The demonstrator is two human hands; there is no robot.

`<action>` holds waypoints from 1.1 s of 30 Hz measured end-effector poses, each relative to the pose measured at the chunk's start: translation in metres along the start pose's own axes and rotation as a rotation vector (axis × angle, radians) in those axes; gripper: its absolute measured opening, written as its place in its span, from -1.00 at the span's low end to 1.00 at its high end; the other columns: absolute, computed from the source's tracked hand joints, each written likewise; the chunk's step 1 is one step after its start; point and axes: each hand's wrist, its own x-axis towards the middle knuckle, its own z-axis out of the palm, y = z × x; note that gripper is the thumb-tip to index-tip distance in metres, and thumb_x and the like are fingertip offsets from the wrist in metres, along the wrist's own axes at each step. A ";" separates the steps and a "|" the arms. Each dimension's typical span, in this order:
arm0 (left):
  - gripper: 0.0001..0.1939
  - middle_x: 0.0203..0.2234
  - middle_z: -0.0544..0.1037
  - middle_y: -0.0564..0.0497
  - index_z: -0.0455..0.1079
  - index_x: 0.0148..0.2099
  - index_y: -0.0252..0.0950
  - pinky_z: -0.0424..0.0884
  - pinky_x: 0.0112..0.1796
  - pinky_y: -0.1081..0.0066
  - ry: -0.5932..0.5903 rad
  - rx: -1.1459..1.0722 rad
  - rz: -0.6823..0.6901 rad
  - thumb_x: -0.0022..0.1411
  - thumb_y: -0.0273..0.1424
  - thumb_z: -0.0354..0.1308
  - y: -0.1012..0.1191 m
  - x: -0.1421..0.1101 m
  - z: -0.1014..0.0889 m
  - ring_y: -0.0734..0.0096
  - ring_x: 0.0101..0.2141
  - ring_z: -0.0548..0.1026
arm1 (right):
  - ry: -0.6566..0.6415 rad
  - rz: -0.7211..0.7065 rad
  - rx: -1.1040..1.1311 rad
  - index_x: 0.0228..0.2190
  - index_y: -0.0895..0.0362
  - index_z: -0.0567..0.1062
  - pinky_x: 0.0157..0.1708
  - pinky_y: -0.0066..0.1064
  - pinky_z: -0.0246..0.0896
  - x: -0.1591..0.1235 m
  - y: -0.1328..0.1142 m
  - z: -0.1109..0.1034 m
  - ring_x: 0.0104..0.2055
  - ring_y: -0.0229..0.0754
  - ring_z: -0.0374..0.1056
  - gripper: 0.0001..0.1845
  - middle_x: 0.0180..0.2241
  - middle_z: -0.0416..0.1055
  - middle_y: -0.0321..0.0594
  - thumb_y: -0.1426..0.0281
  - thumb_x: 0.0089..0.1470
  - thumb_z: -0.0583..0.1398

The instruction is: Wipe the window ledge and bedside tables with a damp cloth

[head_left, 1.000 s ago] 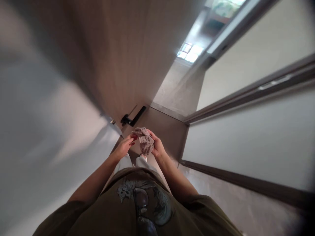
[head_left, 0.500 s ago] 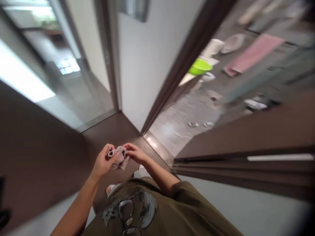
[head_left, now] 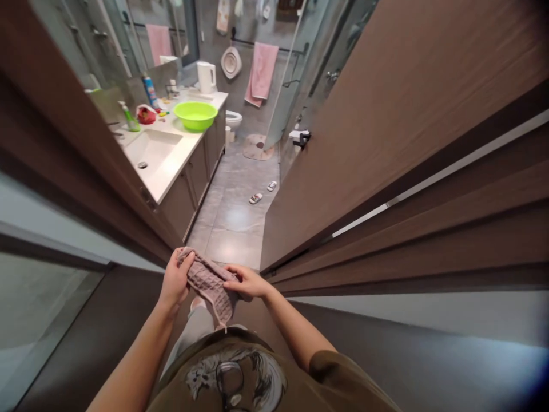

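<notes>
A mauve cleaning cloth (head_left: pixel 210 282) with a quilted, waffle-like texture stretches between my two hands in front of my waist. My left hand (head_left: pixel 175 281) grips its upper left end, thumb on top. At its right side, my right hand (head_left: pixel 247 281) pinches the cloth between thumb and fingers. One corner of the cloth hangs down toward my shirt. The fingers underneath the fabric are partly hidden.
Beyond the doorway is a bathroom with a white countertop (head_left: pixel 174 170), sink (head_left: pixel 160 144), green basin (head_left: pixel 195 117) and white pitcher (head_left: pixel 206 77). An open brown door (head_left: pixel 386 114) stands at the right. Slippers (head_left: pixel 256 198) lie on the tiled floor; a pink towel (head_left: pixel 264 68) hangs behind.
The view has swung right to face the bathroom doorway. The cloth, bunched up earlier, is now spread wider, with my hands farther apart.
</notes>
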 end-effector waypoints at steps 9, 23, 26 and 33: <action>-0.50 -0.46 0.42 0.12 0.31 -0.28 -0.30 0.35 -0.33 0.49 -0.428 -0.038 -0.197 -0.17 -0.11 0.41 -0.009 0.200 0.170 0.53 -0.43 0.40 | 0.587 -0.168 0.409 -0.33 0.14 0.56 -0.26 -0.38 0.29 0.058 -0.017 -0.162 -0.37 -0.22 0.37 -0.51 -0.41 0.50 -0.24 -0.03 -0.10 0.32; -0.70 -0.32 0.54 0.00 0.46 -0.25 -0.27 0.35 -0.15 0.35 -1.045 0.364 -0.059 -0.02 -0.23 0.35 -0.042 0.427 0.462 0.37 -0.28 0.48 | 1.615 -0.376 0.046 -0.20 0.03 0.34 -0.14 -0.25 0.36 0.127 -0.086 -0.414 -0.23 -0.14 0.39 -0.59 -0.26 0.44 -0.20 0.27 -0.10 0.33; -0.72 -0.32 0.55 -0.02 0.47 -0.22 -0.28 0.35 -0.16 0.35 -1.070 0.344 -0.194 0.03 -0.26 0.33 -0.045 0.460 0.508 0.37 -0.26 0.49 | 1.870 -0.187 -0.332 -0.24 0.09 0.37 -0.18 -0.24 0.34 0.143 -0.089 -0.462 -0.28 -0.10 0.38 -0.69 -0.30 0.44 -0.13 0.28 -0.04 0.27; -0.69 -0.16 0.58 -0.11 0.47 -0.11 -0.30 0.32 -0.11 0.34 -1.172 0.311 -0.545 0.06 -0.36 0.28 -0.075 0.520 0.608 0.37 -0.21 0.51 | 1.884 0.118 -0.989 -0.31 0.14 0.43 -0.21 -0.27 0.31 0.183 -0.094 -0.554 -0.27 -0.06 0.38 -0.85 -0.37 0.45 -0.09 0.47 0.05 0.08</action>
